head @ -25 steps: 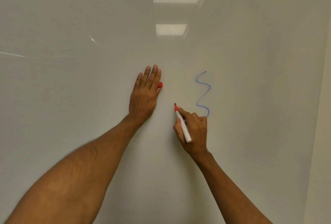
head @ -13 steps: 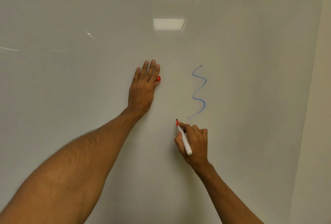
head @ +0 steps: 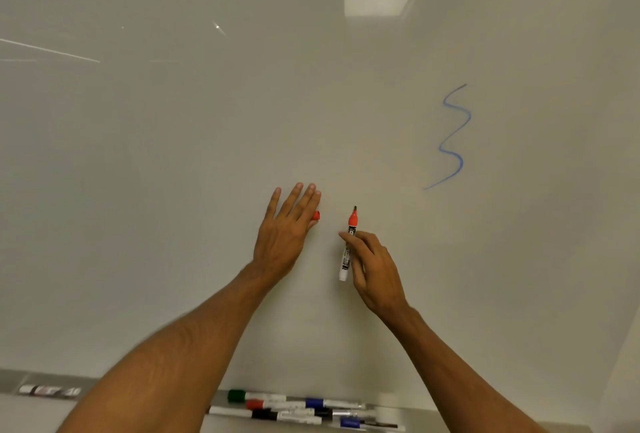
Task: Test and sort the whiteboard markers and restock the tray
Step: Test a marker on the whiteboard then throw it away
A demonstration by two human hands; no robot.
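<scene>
Whiteboard [head: 173,155] fills nearly the whole head view. It is glossy enough to throw back a ceiling light [head: 377,2] high on the right, and bare but for a blue squiggle [head: 455,134] running down its right part. Along the near edge sits the tray [head: 384,412], where several capped markers lie lengthwise in a loose pile. Among them are a green-capped one [head: 236,394], a red-capped one [head: 256,404], a blue-capped one [head: 313,402] and a black-capped one [head: 263,414]. Further left on the same ledge lies another marker-like thing [head: 48,390] (too blurred to name).

The left hand [head: 287,224] lies flat against the board, fingers straight and close together. A red cap [head: 316,215] peeps out at its right edge; the thumb is hidden, so how the cap is kept there cannot be told. Just to its right, the right hand [head: 374,266] has its fingers curled round the barrel of the uncapped red marker [head: 349,242]. The marker's long axis stands almost upright along the board, nib up and white tail end down. Whether the nib touches the surface I cannot tell.

No red stroke shows anywhere near that nib, so I judge this marker's test not yet settled. What the next move turns on is plain. The cap lies just left of the nib and about level with it, in the other hand. The tray lies straight below both hands, well apart from them.
</scene>
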